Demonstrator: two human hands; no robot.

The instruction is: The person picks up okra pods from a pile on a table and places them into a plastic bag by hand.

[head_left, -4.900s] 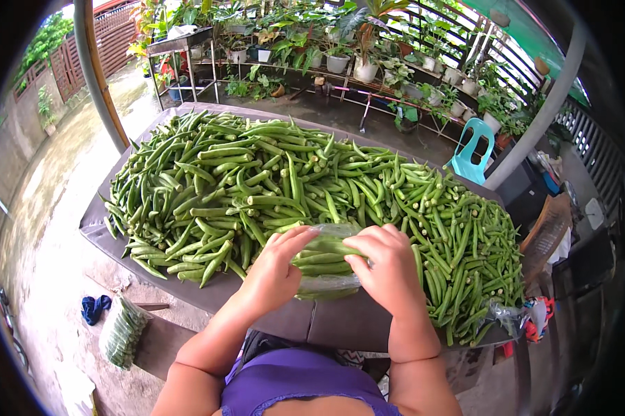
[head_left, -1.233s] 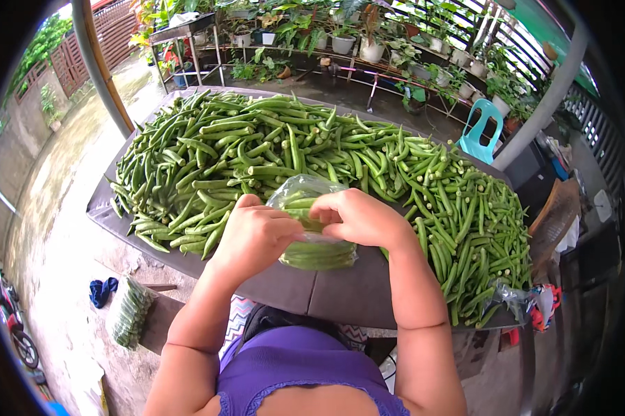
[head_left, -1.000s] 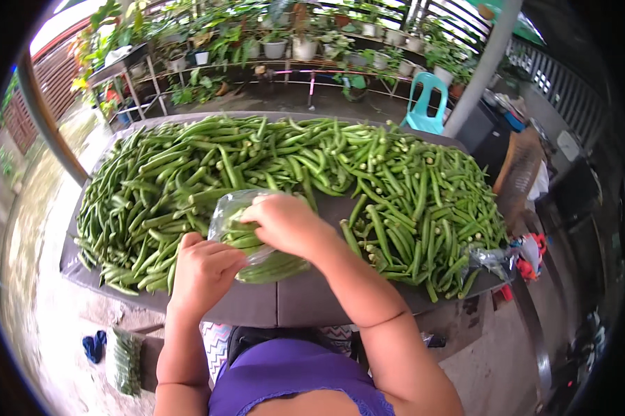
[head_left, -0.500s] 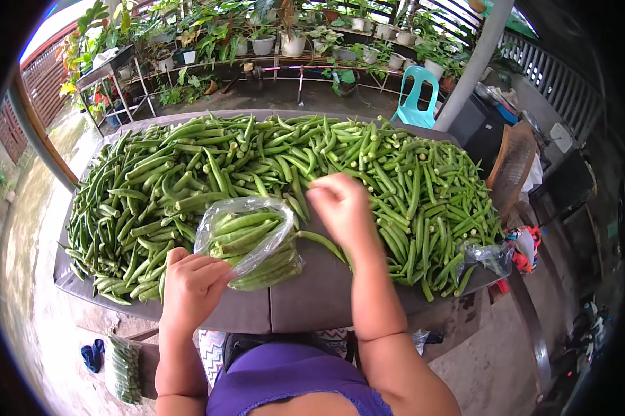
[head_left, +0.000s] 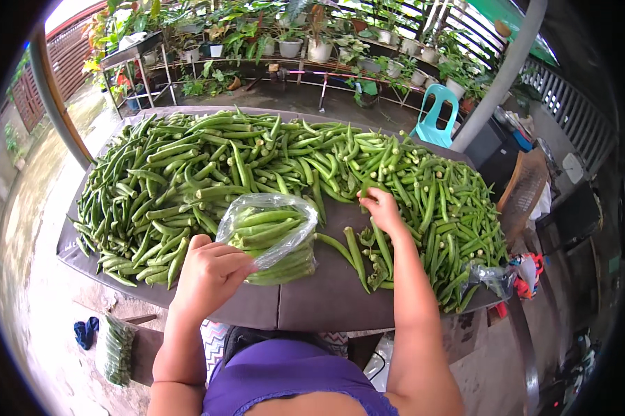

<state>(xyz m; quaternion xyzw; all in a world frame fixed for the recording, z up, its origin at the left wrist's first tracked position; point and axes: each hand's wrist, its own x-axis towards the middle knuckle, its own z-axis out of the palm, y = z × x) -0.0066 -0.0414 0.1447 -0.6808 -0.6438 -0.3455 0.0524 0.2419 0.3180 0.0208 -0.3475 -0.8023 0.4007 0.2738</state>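
Note:
My left hand [head_left: 217, 269] grips the rim of a clear plastic bag [head_left: 307, 232] that lies open on the dark padded table [head_left: 312, 305]. Long green okra pods [head_left: 264, 229] lie lined up inside it. To the right of the bag, my right hand [head_left: 378, 206] is closed on an okra pod at the edge of the right-hand pile [head_left: 444, 229]. A larger heap of okra [head_left: 153, 180] covers the left and back of the table. A few loose pods [head_left: 354, 256] lie between the bag and my right arm.
A crumpled clear bag [head_left: 489, 277] sits at the table's right end. A turquoise chair [head_left: 434, 118], a grey post [head_left: 499, 83] and potted plants [head_left: 292, 48] stand behind. A filled bag [head_left: 116, 350] and dark blue cloth [head_left: 85, 331] lie low at left.
My right hand has left the bag and moved right to the loose okra. The bag now shows its open mouth, with my left hand still on its rim.

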